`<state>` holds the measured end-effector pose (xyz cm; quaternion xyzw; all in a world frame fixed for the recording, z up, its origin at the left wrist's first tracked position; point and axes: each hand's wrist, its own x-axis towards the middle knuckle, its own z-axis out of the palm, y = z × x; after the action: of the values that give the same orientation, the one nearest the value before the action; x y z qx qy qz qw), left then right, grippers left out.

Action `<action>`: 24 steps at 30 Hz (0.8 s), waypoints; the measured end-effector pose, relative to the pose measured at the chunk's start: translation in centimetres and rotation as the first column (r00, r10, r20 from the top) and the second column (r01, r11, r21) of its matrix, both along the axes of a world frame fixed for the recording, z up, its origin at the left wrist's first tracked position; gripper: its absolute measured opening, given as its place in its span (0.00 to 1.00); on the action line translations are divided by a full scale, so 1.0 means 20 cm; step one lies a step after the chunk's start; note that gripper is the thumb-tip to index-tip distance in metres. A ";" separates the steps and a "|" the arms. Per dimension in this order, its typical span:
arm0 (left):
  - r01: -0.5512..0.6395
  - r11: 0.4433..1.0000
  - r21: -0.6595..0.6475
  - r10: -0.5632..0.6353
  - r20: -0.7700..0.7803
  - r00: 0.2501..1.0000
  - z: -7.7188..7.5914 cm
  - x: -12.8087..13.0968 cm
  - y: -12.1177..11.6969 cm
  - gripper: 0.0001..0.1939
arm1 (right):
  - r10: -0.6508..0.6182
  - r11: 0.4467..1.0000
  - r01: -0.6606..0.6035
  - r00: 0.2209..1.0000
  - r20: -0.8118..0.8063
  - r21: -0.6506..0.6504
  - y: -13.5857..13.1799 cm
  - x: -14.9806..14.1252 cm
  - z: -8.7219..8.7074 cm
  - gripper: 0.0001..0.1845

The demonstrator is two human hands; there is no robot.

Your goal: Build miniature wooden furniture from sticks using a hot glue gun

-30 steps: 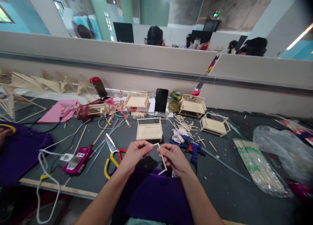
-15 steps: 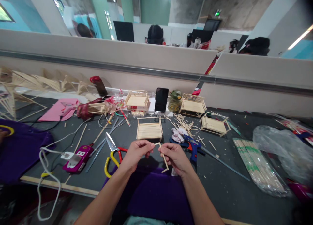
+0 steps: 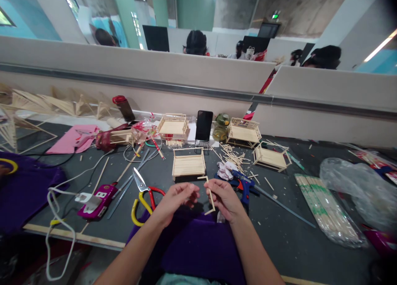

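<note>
Between the thumb and fingers of my right hand (image 3: 223,198) is a small frame of wooden sticks (image 3: 211,195), one long stick with a short one at each end. My left hand (image 3: 180,199) is apart from it, just to its left, fingers curved with a gap to the thumb and nothing visible in them. Beyond my hands stands a small stick-built bed-like model (image 3: 189,165) with a slatted base. A blue glue gun (image 3: 245,188) lies right of my right hand. Scissors (image 3: 142,194) with red and yellow handles lie left of my left hand.
Loose short sticks (image 3: 232,157) and a crumpled tissue (image 3: 226,170) lie behind the glue gun. Three more stick models, a phone (image 3: 204,126) on a stand and a green bottle (image 3: 221,128) line the back. Bagged sticks (image 3: 328,210) lie right; a purple power strip (image 3: 97,200) trails cable left.
My left hand has let go of the stick frame and drawn slightly away from it. My right hand keeps hold of the frame, now turned a little.
</note>
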<state>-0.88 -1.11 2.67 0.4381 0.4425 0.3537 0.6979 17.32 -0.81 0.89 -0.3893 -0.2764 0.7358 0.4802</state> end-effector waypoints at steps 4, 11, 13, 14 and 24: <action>0.234 0.970 -0.071 -0.236 -0.009 0.972 -0.04 0.02 -0.09 0.21 | -0.042 0.999 0.042 0.999 -0.006 -0.001 0.01 0.00 -0.02 0.13; 0.205 0.972 -0.118 -0.205 0.017 0.979 -0.06 0.06 -0.11 0.18 | -0.035 0.999 0.035 0.998 0.042 0.005 0.00 0.00 0.00 0.14; 0.182 0.977 -0.109 -0.181 0.011 0.983 -0.06 0.06 -0.10 0.18 | -0.043 0.999 0.042 0.998 0.049 0.010 0.00 0.00 0.00 0.14; 0.172 0.980 -0.104 -0.173 0.002 0.985 -0.06 0.06 -0.10 0.18 | -0.048 0.999 0.048 0.997 0.052 0.013 0.00 0.00 0.00 0.14; 0.141 0.987 -0.082 -0.146 -0.058 0.988 -0.06 0.06 -0.11 0.17 | -0.067 0.998 0.065 0.995 0.077 0.022 0.00 0.00 -0.01 0.14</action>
<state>0.41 -3.24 1.56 0.4525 0.4450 0.2711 0.7237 17.27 -0.89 0.77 -0.4217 -0.2888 0.7013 0.4969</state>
